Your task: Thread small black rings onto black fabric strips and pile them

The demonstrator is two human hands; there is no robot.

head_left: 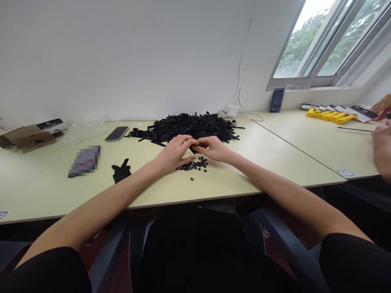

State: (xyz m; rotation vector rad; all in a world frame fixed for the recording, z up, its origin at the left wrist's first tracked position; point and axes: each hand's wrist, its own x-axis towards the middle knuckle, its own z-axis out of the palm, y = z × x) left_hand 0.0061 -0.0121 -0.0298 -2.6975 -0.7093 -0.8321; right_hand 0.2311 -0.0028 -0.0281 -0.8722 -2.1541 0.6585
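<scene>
Both hands meet above the near side of a pile of black fabric strips [183,127], with a small black fabric strip [193,150] between their fingertips. My right hand [215,149] pinches this strip between thumb and fingers. The fingers of my left hand [174,154] curl over to the same strip, while its thumb sticks out lower down, apart from the fingers. Just below the hands lie many small round black snap-like pieces [198,165], partly covered by my left thumb. One loose black piece [192,179] sits nearer the table edge.
Left of my hands are a small stack of black strips [121,171], a phone [116,133], a blurred-out packet [85,161] and an open cardboard box [29,136]. A white charger [232,110] with cables stands behind. At right, another person's hand [382,148] is near yellow-handled tools [331,115].
</scene>
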